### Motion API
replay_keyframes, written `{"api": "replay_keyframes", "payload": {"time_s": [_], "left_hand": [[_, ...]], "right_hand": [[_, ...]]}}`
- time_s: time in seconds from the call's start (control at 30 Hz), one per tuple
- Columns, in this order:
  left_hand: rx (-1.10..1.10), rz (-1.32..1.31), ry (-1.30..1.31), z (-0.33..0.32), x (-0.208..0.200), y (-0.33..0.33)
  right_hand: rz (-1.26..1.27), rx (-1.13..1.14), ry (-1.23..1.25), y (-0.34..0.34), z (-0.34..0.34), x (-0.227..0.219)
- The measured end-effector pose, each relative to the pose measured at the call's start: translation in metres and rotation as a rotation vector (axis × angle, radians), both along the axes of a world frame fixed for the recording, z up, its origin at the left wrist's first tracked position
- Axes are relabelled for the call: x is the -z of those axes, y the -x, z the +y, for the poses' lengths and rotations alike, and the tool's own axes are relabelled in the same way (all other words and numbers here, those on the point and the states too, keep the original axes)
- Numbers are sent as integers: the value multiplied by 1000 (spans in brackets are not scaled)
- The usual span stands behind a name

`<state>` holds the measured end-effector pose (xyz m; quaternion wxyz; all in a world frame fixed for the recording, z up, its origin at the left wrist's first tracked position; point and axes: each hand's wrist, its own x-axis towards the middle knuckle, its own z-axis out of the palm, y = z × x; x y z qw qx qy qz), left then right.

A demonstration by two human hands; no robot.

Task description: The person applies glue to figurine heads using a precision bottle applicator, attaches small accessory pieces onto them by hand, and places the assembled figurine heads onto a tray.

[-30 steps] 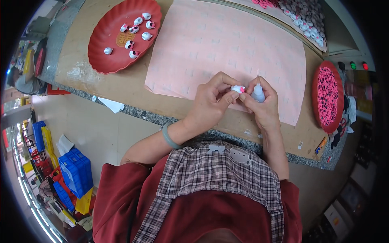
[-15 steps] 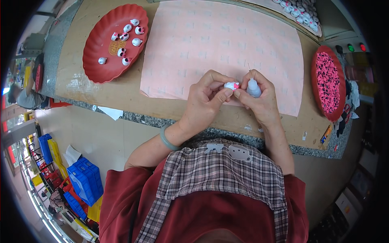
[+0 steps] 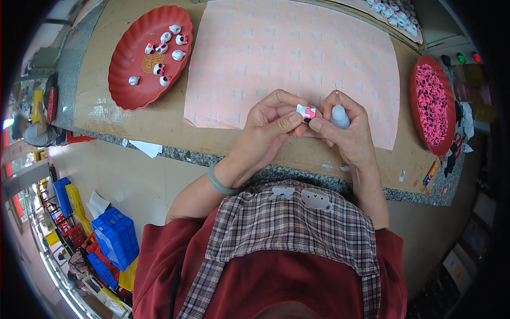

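Between the thumb and fingers of my left hand [image 3: 265, 123] is a small white figurine head [image 3: 303, 110] with a pink bow on it and a dark patch low on its side. My right hand [image 3: 355, 130] keeps a small translucent squeeze bottle [image 3: 340, 118] with a thin needle tip against its palm, the needle pointing away from me. Its thumb and fingertips meet the figurine head near the bow, so both hands touch it. Under them lies a pale pink patterned sheet [image 3: 287, 58].
A red scalloped plate [image 3: 130, 56] with several white figurine heads [image 3: 178, 55] sits at the left. On the right, a red oval dish [image 3: 450, 114] is heaped with pink-and-black pieces [image 3: 433, 103]. More white pieces [image 3: 396, 18] fill a tray at the far right. Someone sits beyond the left table edge.
The figurine head has been turned in my fingers, so more of the pink bow and a dark patch show. The bottle has shifted slightly right with my right hand.
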<state>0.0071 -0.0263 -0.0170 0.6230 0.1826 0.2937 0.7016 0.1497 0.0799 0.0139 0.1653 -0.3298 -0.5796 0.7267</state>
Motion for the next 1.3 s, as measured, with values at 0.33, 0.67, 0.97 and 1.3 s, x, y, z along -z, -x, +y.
{"api": "replay_keyframes", "payload": {"time_s": [0.33,0.67,0.97,1.3], "left_hand": [[-92,338,-9,-2,-8,-8],[-32,63,15,0,-3,-4],[125,-468,-46,0,3,1],[57,-352,38,-1,-9,9]], "right_hand": [[108,-19,-132,0,4,11],[108,-17,-56,-1,3,9],[263,33,28,-1,2,2],[331,147,108,-8,6,9]]}}
